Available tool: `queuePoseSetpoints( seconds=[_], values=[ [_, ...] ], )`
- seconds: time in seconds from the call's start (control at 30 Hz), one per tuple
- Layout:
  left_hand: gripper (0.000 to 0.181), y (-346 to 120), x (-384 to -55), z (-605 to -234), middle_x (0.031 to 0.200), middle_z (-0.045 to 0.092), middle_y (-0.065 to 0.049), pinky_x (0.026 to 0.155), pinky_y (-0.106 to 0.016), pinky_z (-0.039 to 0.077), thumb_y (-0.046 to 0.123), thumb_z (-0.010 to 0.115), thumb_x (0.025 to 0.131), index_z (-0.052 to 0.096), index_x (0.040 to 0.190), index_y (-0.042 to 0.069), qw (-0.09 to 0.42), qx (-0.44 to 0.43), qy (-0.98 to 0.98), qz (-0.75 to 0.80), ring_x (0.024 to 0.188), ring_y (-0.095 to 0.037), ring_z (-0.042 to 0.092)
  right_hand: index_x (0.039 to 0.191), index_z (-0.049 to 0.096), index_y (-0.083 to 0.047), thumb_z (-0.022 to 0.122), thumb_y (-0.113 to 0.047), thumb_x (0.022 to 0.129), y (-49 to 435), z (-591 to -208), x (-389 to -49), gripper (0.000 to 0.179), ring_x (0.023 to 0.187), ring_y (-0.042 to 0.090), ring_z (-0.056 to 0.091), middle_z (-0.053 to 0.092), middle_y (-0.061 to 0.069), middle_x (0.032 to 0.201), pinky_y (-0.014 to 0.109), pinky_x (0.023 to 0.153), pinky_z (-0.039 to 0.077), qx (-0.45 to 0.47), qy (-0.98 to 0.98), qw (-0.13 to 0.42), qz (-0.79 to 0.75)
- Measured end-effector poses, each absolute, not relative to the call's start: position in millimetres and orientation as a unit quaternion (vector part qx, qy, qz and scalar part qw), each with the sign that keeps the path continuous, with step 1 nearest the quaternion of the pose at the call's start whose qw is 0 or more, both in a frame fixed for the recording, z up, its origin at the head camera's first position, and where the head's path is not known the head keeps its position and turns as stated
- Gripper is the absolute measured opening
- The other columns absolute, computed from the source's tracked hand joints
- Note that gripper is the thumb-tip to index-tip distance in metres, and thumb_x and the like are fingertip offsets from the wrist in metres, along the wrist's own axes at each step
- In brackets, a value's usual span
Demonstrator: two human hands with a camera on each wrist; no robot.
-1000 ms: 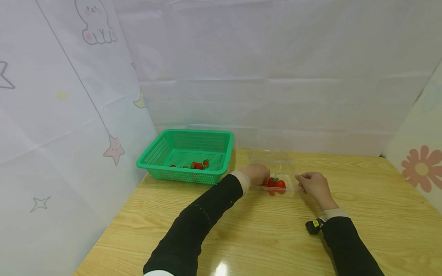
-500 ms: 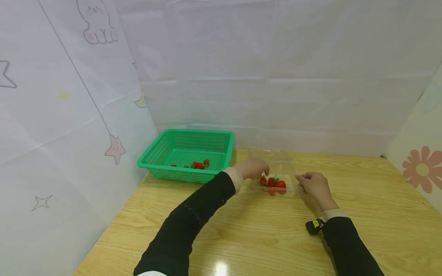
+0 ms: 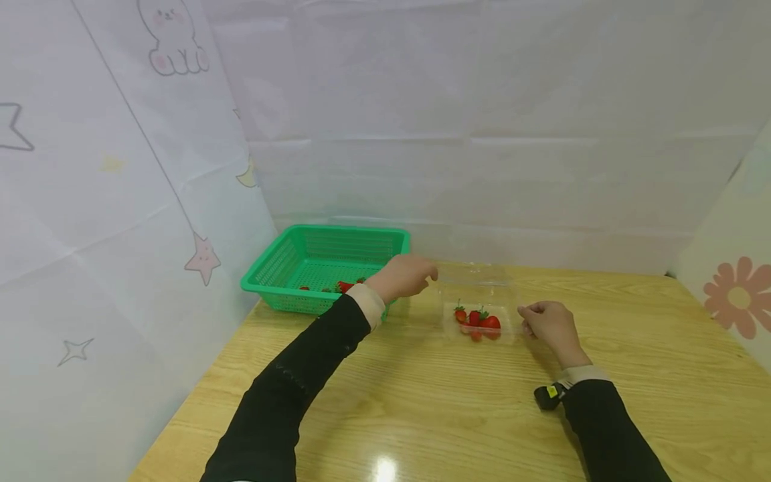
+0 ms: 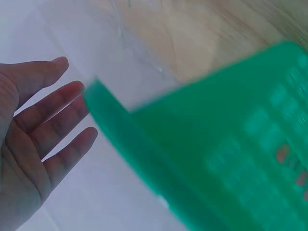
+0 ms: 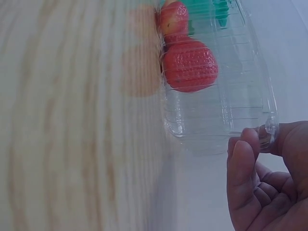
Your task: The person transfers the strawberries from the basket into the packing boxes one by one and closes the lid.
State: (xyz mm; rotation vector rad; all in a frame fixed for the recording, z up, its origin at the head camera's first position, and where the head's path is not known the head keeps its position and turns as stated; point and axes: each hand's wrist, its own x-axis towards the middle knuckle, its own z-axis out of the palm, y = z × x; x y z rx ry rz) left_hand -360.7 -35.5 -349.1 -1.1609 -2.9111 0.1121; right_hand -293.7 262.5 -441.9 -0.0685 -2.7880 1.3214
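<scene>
My left hand [image 3: 405,276] is over the right side of the green basket [image 3: 325,234], its fingers spread and holding nothing. In the left wrist view those fingers [image 4: 57,115] show beside the basket's rim [image 4: 130,144]. Inside the basket lie a few red strawberries [image 3: 345,287], partly hidden by the left wrist. My right hand [image 3: 551,328] pinches the right edge of a clear plastic clamshell box [image 3: 506,328] between thumb and fingers. Several strawberries [image 3: 490,323] rest in the box, one large strawberry [image 5: 190,65] showing through its wall in the right wrist view.
The box's transparent lid [image 3: 472,273] stands raised at the back, near the white cloth wall [image 3: 482,187]. Everything sits on a light wooden table [image 3: 434,415]. A printed cloth [image 3: 120,281] borders the left side.
My left hand has let go of a strawberry in the clear box and moved left, up to the green basket. The right hand stays at the box's edge.
</scene>
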Motion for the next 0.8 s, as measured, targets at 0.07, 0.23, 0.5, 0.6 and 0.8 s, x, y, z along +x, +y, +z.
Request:
queuePoseSetpoints(
  seconds=[0.07,0.23,0.5,0.6,0.8],
  values=[
    [0.027,-47.0,-359.7,-345.8,0.122,0.065,0.001,0.083,-0.028,0.052,0.014,0.062,0.097,0.068,0.123,0.017,0.013,-0.359,-0.933,0.029,0.107,-0.017,0.062,0.105,0.065,0.011,0.054,-0.027,0.101,262.2,-440.8,-293.1,0.040,0.066,0.025,0.063,0.066,0.014,0.073,0.036,0.059,0.052,-0.027,-0.903,0.026,0.427],
    [0.025,-78.2,-360.0,-341.8,0.116,0.067,-0.002,0.082,-0.031,0.053,0.013,0.062,0.097,0.070,0.120,0.015,0.021,-0.336,-0.941,0.016,0.101,-0.020,0.064,0.104,0.065,0.011,0.054,-0.027,0.101,261.3,-439.1,-291.9,0.039,0.066,0.024,0.063,0.066,0.013,0.074,0.036,0.059,0.053,-0.033,-0.902,0.017,0.430],
    [0.024,-125.0,-368.4,-352.4,0.117,0.066,-0.006,0.081,-0.034,0.053,0.016,0.063,0.096,0.070,0.120,0.012,0.004,-0.280,-0.960,0.009,0.100,-0.023,0.064,0.103,0.064,0.012,0.053,-0.025,0.101,261.2,-440.0,-292.2,0.039,0.066,0.025,0.064,0.066,0.012,0.073,0.037,0.060,0.055,-0.026,-0.902,0.026,0.430],
    [0.024,-137.9,-370.9,-356.9,0.114,0.067,-0.008,0.083,-0.037,0.053,0.018,0.067,0.095,0.071,0.117,0.009,-0.018,-0.260,-0.966,0.003,0.101,-0.025,0.063,0.102,0.064,0.012,0.054,-0.025,0.101,261.7,-440.6,-292.4,0.038,0.065,0.024,0.064,0.066,0.012,0.072,0.036,0.059,0.054,-0.025,-0.902,0.028,0.429],
    [0.017,-157.9,-376.3,-368.7,0.080,0.063,0.001,0.064,-0.030,0.048,0.025,0.068,0.094,0.075,0.092,0.010,-0.049,-0.210,-0.976,-0.005,0.068,-0.014,0.054,0.100,0.065,0.012,0.054,-0.024,0.101,261.9,-441.8,-292.8,0.038,0.064,0.021,0.063,0.066,0.010,0.071,0.035,0.059,0.055,-0.022,-0.902,0.029,0.431]
  ],
)
